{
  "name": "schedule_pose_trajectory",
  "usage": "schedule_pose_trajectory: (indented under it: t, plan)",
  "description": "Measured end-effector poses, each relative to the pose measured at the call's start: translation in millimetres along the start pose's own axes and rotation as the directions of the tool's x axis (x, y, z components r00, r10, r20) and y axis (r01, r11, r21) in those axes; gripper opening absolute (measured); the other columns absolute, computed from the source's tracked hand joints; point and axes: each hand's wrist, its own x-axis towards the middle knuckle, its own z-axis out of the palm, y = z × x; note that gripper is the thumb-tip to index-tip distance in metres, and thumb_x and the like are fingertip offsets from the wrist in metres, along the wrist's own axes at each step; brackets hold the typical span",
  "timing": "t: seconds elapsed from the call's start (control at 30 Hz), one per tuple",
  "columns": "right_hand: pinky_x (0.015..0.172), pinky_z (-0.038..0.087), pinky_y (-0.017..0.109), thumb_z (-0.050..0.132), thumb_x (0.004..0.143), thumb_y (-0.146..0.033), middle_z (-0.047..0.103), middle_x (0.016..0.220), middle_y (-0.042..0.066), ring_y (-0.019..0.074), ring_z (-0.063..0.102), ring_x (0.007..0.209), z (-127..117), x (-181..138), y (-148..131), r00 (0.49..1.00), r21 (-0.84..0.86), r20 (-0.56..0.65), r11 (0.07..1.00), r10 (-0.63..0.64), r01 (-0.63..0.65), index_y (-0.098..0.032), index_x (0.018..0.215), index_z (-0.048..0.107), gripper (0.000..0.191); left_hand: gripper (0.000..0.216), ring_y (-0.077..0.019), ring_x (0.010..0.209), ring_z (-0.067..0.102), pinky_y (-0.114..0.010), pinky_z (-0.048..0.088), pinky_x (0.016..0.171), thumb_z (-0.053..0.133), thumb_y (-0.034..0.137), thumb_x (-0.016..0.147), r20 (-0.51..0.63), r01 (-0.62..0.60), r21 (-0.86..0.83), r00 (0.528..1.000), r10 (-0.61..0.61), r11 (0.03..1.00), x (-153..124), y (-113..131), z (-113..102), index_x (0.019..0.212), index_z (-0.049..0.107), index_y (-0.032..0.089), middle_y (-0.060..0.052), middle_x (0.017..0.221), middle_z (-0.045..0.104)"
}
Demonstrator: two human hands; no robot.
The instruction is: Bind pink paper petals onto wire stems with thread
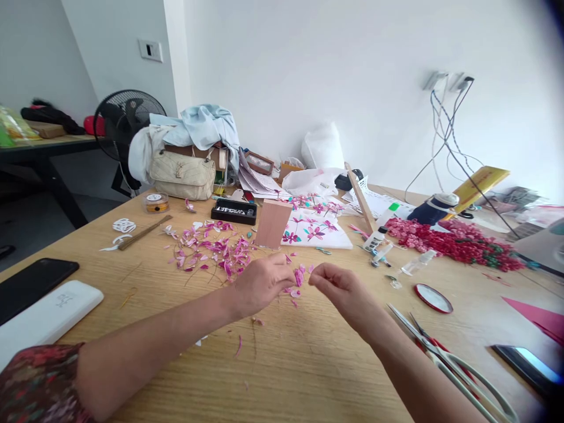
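My left hand (267, 283) is closed in a pinch over the middle of the table. A small cluster of pink petals (299, 275) shows right at its fingertips. Just right of the petals, my right hand (337, 288) is also pinched, thumb against fingers; whatever it holds is too small to make out. Many loose pink and magenta petals (229, 252) with thin stems lie spread beyond my left hand. Behind both hands stands a light wooden block (272, 223), beside a white pad (337, 235) bearing finished pink and teal flowers (314, 232).
Large scissors (434, 352) lie by my right forearm, with a red-rimmed round lid (433, 298) beyond. Small bottles (375, 239) and a pile of red and pink strands (453, 241) sit at right. A black case (234, 211) is behind the petals; a white power bank (57, 311) lies left.
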Motion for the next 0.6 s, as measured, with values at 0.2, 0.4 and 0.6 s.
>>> schedule_pose_trajectory:
  t: [0.2,0.4,0.6]
  plan:
    - [0.075,0.045,0.034,0.053,0.08,-0.021,0.058,0.095,0.009,0.0203,0.053,0.089,-12,-15,-3,0.8,-0.44,-0.098,0.747,-0.591,0.498,-0.019,0.094,0.055,0.014,0.017,-0.0058,0.048,0.034,-0.02,0.021,0.044,0.063,0.029,0.069,0.334,0.515,-0.6,0.857,-0.393,0.612,6,-2,-4,0.064,0.059,0.013,0.004,0.055,0.046]
    - [0.07,0.045,0.032,0.052,0.081,-0.012,0.063,0.087,0.007,0.0189,0.053,0.082,-11,-11,-3,0.674,-0.539,0.037,0.553,-0.738,0.635,-0.021,0.088,0.059,0.013,0.025,-0.0039,0.045,0.026,-0.021,0.012,0.043,0.068,0.035,0.063,0.482,0.571,-0.692,0.821,-0.306,0.441,2,-1,-7,0.063,0.057,0.012,0.006,0.052,0.039]
    - [0.066,0.041,0.029,0.048,0.082,-0.016,0.061,0.072,0.003,0.0161,0.053,0.072,-4,-8,-5,0.861,-0.241,-0.056,0.844,-0.506,0.48,-0.019,0.068,0.056,0.016,0.015,-0.0061,0.053,0.038,-0.019,0.029,0.049,0.06,0.025,0.073,0.296,0.366,-0.546,0.926,-0.235,0.754,3,0,-5,0.065,0.059,0.013,0.002,0.061,0.047]
